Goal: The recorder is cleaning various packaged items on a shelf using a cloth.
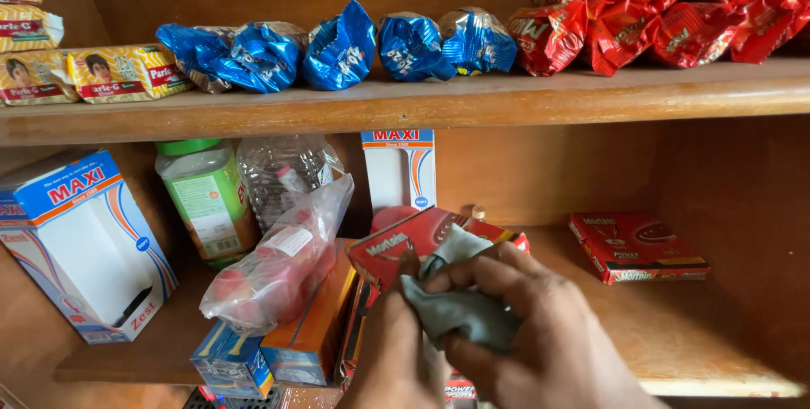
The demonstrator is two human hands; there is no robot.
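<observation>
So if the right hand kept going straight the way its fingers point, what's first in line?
Likely the red box under the grey cloth: the right hand points up-left, pressing the cloth on it. The left hand lies close beside that line.

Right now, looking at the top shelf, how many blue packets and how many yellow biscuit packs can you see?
Blue crinkled packets: 5
Yellow biscuit packs: 4, some cut off by the left edge of the picture
Total: 9
</observation>
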